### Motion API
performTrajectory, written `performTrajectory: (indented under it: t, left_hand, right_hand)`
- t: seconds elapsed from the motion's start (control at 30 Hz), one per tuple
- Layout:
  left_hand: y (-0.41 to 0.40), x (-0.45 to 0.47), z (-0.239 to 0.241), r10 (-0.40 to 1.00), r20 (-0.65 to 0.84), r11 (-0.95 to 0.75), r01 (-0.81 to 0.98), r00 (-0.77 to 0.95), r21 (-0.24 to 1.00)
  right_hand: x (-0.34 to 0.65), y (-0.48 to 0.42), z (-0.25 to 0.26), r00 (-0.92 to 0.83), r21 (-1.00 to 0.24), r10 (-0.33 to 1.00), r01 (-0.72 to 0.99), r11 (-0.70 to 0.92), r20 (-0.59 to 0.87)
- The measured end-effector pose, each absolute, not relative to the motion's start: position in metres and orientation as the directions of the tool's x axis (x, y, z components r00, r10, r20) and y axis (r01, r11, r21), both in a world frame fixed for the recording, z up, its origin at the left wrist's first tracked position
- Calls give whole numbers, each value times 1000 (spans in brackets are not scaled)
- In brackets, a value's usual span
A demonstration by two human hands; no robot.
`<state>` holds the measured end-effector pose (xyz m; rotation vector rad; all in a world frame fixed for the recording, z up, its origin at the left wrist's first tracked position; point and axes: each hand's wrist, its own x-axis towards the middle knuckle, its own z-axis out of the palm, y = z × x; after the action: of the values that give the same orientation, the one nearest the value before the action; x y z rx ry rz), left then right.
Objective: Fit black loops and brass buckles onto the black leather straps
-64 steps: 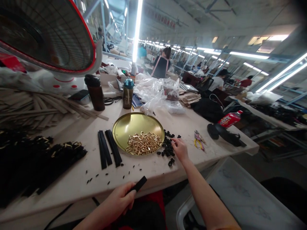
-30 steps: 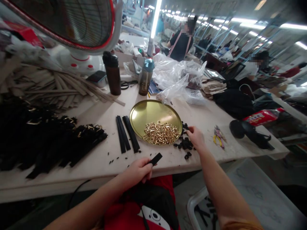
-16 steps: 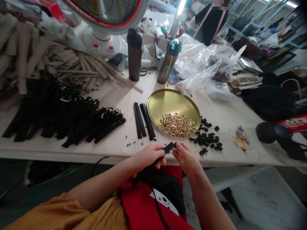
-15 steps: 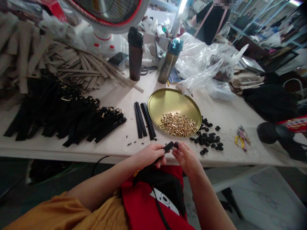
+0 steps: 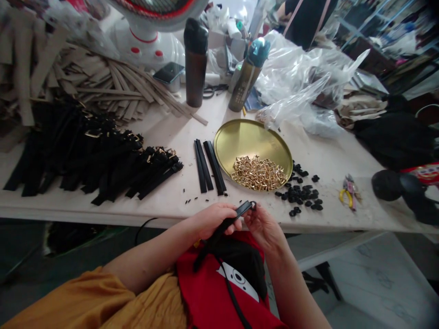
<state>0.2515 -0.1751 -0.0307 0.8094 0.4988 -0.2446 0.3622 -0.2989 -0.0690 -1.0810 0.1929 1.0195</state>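
Observation:
My left hand (image 5: pixel 214 219) is closed round a black strap (image 5: pixel 222 225) that hangs down over my lap. My right hand (image 5: pixel 261 225) pinches a small black loop (image 5: pixel 253 204) against the strap's free end, just in front of the table edge. Beyond them sits a gold round tray (image 5: pixel 240 137) holding a heap of gold metal clips (image 5: pixel 259 172). A scatter of small black loops (image 5: pixel 302 196) lies on the table to the tray's right. Three black straps (image 5: pixel 209 165) lie side by side left of the tray.
A big pile of finished black straps with gold buckles (image 5: pixel 99 157) covers the table's left. Tan strips (image 5: pixel 109 89), a fan base (image 5: pixel 147 43), two bottles (image 5: pixel 195 64), plastic bags (image 5: pixel 302 87) and pliers (image 5: pixel 348 191) stand farther back and right. A person stands at the far end.
My right hand left the black loops on the table and came to the strap end with one loop. My left hand raised the strap. The camera tilted down towards my lap.

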Motion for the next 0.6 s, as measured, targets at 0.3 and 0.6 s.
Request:
performTrajectory:
  t: [0.3,0.6]
  left_hand:
    - [-173,248,-36,192,-370,44,368,909,929]
    - [-179,239,-31,195,-292,-255,336,936,907]
  right_hand:
    - [356,-301,-61,551,-679,603,-734,21,-577]
    - [348,-312,-67,608,-858,647,-493,-145,-459]
